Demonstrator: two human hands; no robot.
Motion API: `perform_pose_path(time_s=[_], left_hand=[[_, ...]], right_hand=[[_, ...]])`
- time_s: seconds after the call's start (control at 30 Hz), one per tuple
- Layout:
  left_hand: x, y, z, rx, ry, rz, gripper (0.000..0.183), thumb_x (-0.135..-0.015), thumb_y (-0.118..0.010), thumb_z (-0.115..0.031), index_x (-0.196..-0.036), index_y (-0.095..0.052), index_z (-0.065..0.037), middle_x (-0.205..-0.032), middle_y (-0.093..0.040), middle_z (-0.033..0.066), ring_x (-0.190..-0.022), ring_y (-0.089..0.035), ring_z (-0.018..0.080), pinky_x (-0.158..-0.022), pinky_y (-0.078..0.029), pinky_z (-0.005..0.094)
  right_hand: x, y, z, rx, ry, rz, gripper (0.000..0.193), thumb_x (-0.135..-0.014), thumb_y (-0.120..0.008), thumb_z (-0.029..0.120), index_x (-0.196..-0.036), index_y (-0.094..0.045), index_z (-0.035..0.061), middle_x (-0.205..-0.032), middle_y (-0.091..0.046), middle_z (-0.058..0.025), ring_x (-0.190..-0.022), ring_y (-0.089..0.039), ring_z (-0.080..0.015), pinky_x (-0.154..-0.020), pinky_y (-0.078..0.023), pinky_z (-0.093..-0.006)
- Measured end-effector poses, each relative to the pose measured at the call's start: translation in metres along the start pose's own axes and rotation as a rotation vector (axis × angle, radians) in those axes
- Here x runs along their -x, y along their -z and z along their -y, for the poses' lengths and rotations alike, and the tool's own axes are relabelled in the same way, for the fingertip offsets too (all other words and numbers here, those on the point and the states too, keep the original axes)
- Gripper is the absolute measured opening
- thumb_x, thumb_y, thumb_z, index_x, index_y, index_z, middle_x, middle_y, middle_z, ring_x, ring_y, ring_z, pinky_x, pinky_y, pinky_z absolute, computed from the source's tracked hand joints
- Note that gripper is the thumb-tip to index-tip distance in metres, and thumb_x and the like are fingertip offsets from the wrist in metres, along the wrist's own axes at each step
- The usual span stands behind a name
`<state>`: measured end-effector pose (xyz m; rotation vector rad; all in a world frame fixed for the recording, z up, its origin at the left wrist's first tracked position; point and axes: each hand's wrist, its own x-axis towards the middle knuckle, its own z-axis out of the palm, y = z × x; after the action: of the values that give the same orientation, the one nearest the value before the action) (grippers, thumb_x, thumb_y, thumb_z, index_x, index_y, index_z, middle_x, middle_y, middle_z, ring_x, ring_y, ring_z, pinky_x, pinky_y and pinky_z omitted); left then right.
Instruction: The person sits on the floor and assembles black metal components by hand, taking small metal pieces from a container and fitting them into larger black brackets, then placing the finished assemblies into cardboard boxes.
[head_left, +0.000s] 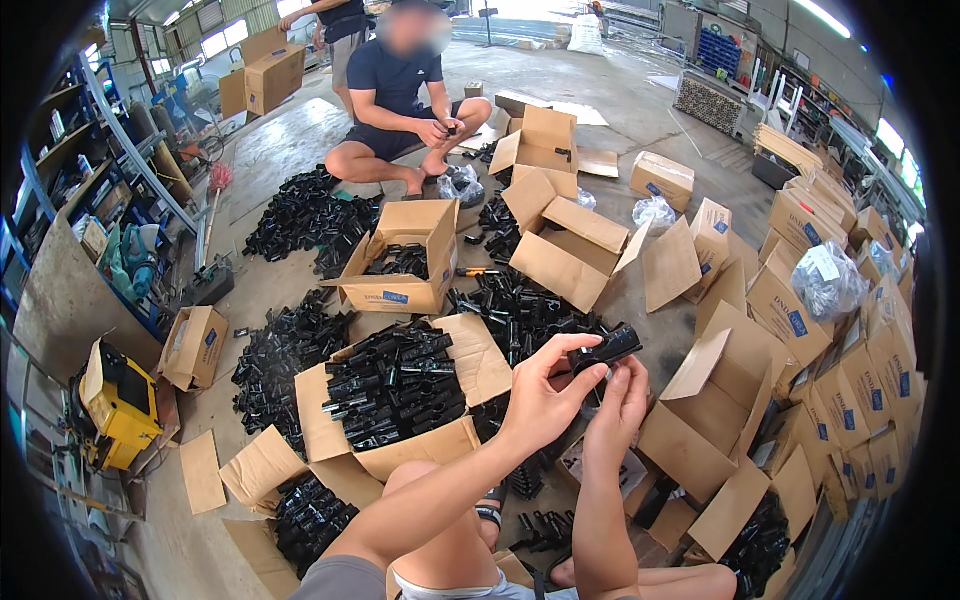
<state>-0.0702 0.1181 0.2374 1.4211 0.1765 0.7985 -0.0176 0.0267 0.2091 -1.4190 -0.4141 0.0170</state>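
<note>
In front of me, a black tube-shaped part [612,346] is held up between my two hands. My left hand [545,388] grips its left end with fingers and thumb. My right hand [618,402] closes on it from below, thumb and fingertips against its underside, and partly hides it. Just left of my hands, an open cardboard box [322,420] is heaped with similar black parts [392,385]. Behind my hands, a loose pile of black parts [525,315] spreads over the floor.
Across from me a person [400,100] sits cross-legged, handling a small dark part; another stands behind. Open cardboard boxes [570,255] lie beyond my hands, one open box [700,430] to the right. Stacked closed boxes [800,300] line the right side. A yellow case [115,420] stands left.
</note>
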Motion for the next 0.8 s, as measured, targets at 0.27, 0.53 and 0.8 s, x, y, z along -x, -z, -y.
perform_pose_path(time_s=[0.27, 0.53, 0.8], left_hand=[[-0.009, 0.013, -0.009, 0.129, 0.175, 0.149, 0.051, -0.09, -0.076, -0.005, -0.137, -0.057, -0.004, -0.104, -0.067, 0.007, -0.097, -0.064, 0.0107, -0.085, -0.053, 0.0249], [-0.019, 0.04, 0.008, 0.05, 0.325, 0.407, 0.048, -0.088, -0.077, -0.002, -0.133, -0.061, -0.001, -0.114, -0.071, 0.0044, -0.101, -0.068, 0.01, -0.09, -0.056, 0.0266], [-0.016, 0.03, 0.004, 0.075, 0.364, 0.373, 0.043, -0.082, -0.078, 0.007, -0.123, -0.068, 0.0, -0.101, -0.074, 0.004, -0.09, -0.069, 0.0091, -0.083, -0.057, 0.0251]], right_hand=[[0.004, 0.04, -0.004, -0.264, -0.208, 0.194, 0.032, -0.098, -0.066, 0.006, -0.127, -0.061, -0.0063, -0.112, -0.069, -0.0101, -0.094, -0.069, -0.0148, -0.082, -0.058, -0.0286], [0.001, 0.075, -0.006, 0.03, -0.128, 0.338, 0.032, -0.093, -0.073, 0.005, -0.122, -0.065, -0.0046, -0.105, -0.071, -0.0067, -0.092, -0.067, -0.0112, -0.082, -0.053, -0.0247], [0.004, 0.082, -0.003, 0.09, -0.057, 0.282, 0.029, -0.093, -0.074, 0.006, -0.119, -0.065, -0.0049, -0.108, -0.071, -0.0095, -0.094, -0.068, -0.0122, -0.083, -0.054, -0.0259]])
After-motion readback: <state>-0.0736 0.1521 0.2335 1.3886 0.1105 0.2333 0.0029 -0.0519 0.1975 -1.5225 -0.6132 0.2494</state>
